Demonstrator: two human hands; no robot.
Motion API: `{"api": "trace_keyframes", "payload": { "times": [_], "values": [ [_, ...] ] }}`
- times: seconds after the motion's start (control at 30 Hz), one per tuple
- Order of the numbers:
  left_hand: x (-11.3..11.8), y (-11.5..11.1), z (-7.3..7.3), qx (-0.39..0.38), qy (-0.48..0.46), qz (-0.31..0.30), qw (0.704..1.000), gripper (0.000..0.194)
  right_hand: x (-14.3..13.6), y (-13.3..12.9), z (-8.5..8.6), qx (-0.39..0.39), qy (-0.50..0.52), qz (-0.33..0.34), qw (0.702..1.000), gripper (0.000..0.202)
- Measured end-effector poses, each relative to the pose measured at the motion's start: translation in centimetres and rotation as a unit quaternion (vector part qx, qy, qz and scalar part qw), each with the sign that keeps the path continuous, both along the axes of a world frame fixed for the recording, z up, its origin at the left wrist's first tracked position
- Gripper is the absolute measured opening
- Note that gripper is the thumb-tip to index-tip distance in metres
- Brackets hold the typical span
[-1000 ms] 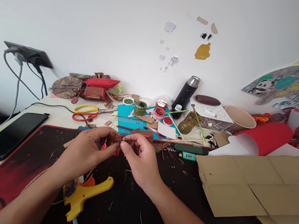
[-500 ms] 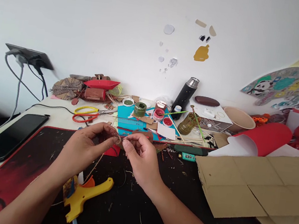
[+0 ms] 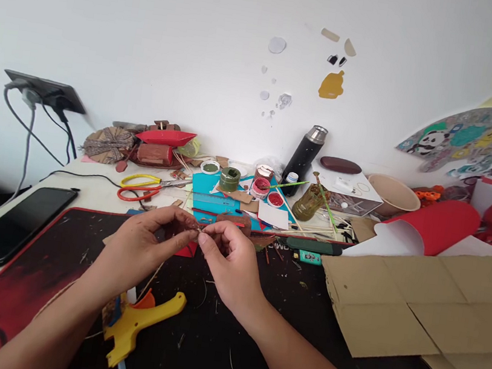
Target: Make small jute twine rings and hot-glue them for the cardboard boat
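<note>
I take the glue gun (image 3: 135,321) as my landmark; it lies on the black mat (image 3: 249,356) below my wrists, close by where I can grab it without looking away.

Far to the left of the glue gun, the phone (image 3: 6,224) lies flat at the mat's edge, out of the way of scraps. Behind the glue gun, toward the wall, the scissors (image 3: 145,187) rest with handles toward me, easy to pick up.

Just above the glue gun my left hand (image 3: 138,249) is curled narrow, thumb and forefinger pinched on a small brown piece (image 3: 196,232); a thin string (image 3: 155,272) seems to trail down from it toward the glue gun. I hold the piece raised off the mat so both hands can work it at eye level. My right hand (image 3: 235,262) meets it from the other side, fingers also pinched tight at the same spot; what exactly sits between those fingertips is too small to tell. A red scrap (image 3: 186,249) lies on the mat under the hands.

Behind and right of the glue gun the paint pots (image 3: 246,181) cluster on blue paper, with the black flask (image 3: 305,151) standing upright at the wall. Far right of the glue gun, cardboard sheets (image 3: 417,300) lie flat, overlapping the mat's edge.
</note>
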State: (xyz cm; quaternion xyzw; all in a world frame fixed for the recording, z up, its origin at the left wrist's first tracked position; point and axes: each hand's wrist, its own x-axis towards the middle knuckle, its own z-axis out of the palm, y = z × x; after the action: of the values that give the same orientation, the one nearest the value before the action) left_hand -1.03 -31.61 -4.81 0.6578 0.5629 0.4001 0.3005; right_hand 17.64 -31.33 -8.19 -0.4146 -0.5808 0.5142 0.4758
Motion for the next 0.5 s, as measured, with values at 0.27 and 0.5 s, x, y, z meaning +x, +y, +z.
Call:
{"api": "trace_keyframes", "payload": {
  "times": [0.27, 0.5],
  "values": [
    [-0.25, 0.00, 0.27, 0.011, 0.005, -0.024, 1.000, 0.024, 0.07, -0.07, 0.40, -0.004, -0.014, 0.001, 1.000, 0.014],
    [-0.22, 0.05, 0.33, 0.045, 0.038, -0.036, 0.998, 0.023, 0.11, -0.03, 0.53, -0.009, -0.026, -0.002, 1.000, 0.015]
  ]
}}
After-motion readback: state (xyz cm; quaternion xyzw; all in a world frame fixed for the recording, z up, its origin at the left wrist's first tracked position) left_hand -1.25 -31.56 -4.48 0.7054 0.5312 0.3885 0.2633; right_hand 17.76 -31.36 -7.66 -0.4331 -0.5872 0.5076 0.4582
